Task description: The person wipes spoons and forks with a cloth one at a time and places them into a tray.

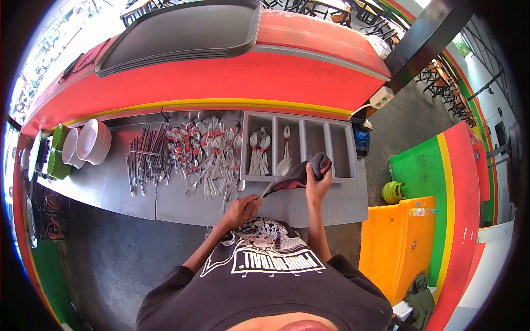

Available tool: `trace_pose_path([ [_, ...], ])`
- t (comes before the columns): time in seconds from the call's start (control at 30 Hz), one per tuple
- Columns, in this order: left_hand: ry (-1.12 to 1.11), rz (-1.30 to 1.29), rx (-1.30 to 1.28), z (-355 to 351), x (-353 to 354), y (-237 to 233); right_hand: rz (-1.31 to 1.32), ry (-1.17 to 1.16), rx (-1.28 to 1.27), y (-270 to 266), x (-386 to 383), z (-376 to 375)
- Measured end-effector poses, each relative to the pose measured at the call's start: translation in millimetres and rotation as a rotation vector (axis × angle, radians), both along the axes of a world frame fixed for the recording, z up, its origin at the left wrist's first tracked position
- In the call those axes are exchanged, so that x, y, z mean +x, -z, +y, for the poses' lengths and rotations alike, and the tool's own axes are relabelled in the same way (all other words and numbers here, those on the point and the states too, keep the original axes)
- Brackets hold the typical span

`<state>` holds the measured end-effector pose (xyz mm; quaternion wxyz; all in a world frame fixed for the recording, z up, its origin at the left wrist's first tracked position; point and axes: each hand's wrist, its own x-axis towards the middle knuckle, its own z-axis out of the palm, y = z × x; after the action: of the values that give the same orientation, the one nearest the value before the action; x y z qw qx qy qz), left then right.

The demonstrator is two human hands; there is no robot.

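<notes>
My left hand (244,211) is closed around the handle end of a spoon (283,167), whose bowl points up and away over the cutlery tray. A dark cloth with a reddish side (297,175) is bunched in my right hand (319,185) and hangs down toward the spoon. Beneath both lies the grey cutlery tray (343,179), split into long compartments. Several spoons (259,148) lie in its leftmost compartment, and a fork (286,138) is in the one beside it. To the left, a loose pile of spoons and forks (210,149) covers the metal counter.
Knives (146,154) lie heaped left of the pile. White bowls (95,142) and green bowls (58,160) stand at the counter's far left. A red ledge (221,77) behind carries stacked dark serving trays (182,30). An orange cabinet (395,243) stands to the right.
</notes>
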<state>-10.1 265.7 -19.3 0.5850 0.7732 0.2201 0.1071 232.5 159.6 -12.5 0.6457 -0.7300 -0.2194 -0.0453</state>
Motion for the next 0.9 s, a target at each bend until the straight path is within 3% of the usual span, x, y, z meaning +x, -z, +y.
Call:
trace_pose_path([
  [0.13, -0.158, -0.019, -0.061, 4, 8, 12, 0.03, -0.047, -0.076, 15, -8, -10],
  [0.27, -0.348, -0.034, -0.167, 14, 21, 30, 0.245, -0.285, -0.094, 37, -29, -19],
  [0.33, -0.396, -0.028, -0.109, 19, 29, 36, 0.178, -0.347, -0.174, 61, -36, -24],
  [0.4, -0.446, -0.015, -0.019, 23, 36, 36, 0.084, -0.382, -0.227, 74, -44, -25],
  [0.5, -0.511, -0.009, 0.163, 31, 48, 36, 0.272, -0.519, -0.419, 78, -50, -35],
  [0.53, -0.523, -0.024, 0.221, 35, 53, 43, 0.205, -0.558, -0.409, 94, -48, -38],
  [0.63, -0.565, -0.013, 0.388, 45, 68, 53, 0.086, -0.498, -0.399, 123, -49, -46],
  [0.77, -0.563, 0.034, 0.672, 54, 85, 59, 0.17, -0.425, -0.419, 130, -46, -48],
  [0.9, -0.425, 0.197, 0.796, 58, 100, 67, 0.128, -0.388, -0.407, 148, -43, -46],
])
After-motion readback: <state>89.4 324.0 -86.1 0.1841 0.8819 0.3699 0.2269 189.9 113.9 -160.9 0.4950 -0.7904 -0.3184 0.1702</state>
